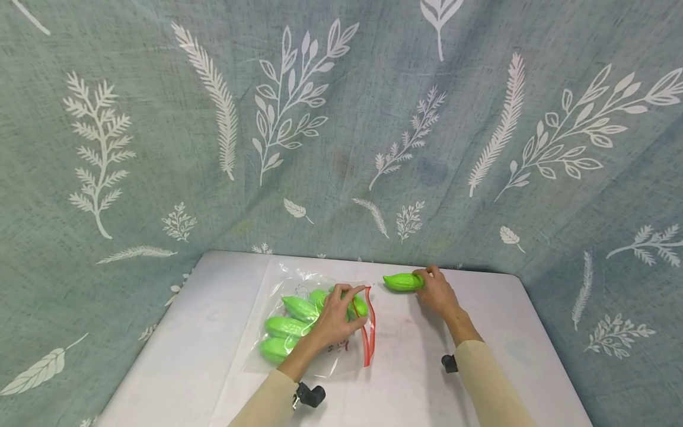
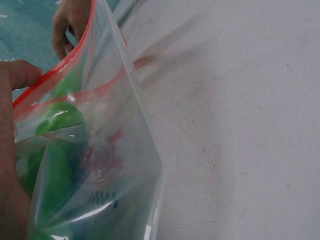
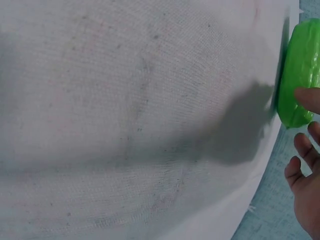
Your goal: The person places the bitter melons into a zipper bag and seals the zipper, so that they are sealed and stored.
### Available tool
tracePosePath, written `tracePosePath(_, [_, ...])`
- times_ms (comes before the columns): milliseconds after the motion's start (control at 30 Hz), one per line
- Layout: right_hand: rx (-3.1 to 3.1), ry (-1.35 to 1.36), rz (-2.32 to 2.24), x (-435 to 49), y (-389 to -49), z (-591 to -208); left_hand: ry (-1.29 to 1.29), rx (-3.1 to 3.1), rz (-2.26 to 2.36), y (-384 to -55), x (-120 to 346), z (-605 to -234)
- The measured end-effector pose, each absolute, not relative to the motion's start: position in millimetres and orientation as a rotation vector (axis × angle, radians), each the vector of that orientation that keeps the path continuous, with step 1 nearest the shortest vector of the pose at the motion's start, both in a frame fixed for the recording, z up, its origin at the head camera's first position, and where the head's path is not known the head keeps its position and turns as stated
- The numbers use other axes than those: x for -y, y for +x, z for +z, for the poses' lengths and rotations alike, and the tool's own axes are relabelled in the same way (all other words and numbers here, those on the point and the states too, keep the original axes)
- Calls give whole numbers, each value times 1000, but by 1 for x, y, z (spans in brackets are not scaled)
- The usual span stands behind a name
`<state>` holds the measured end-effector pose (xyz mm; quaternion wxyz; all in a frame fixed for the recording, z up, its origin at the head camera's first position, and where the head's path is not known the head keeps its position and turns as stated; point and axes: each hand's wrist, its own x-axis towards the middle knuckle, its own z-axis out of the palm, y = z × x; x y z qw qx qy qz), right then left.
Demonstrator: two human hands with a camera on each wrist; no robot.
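A clear zip bag [image 1: 341,356] with a red zip edge lies on the table, several bright green bitter gourds [image 1: 288,327] inside it. My left hand [image 1: 333,317] holds the bag at its mouth, thumb and fingers spread along the red edge; in the left wrist view the thumb [image 2: 25,74] touches that edge. To the right of the mouth, my right hand [image 1: 439,292] grips one end of a ridged green bitter gourd [image 1: 400,282], whose pointed end faces the bag. In the right wrist view, the thumb [image 3: 307,99] rests on this gourd [image 3: 300,65].
The white-covered table [image 1: 213,320] ends at the back against a grey-green curtain [image 1: 341,207] printed with white leaves. Curtain also hangs at both sides. Dark wrist cameras [image 1: 311,395] sit by the sleeves.
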<state>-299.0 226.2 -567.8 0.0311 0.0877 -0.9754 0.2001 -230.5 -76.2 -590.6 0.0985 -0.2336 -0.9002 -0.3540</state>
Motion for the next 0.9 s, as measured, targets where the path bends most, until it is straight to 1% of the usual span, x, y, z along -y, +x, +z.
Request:
tracePosePath(567, [2998,340,581,-230,-296,-571,-674,2684,-1056,-229,77,-590])
tracePosePath(900, [2980,317,571,-229,-294,-572,-671,2681,-1068,-229,76,-589])
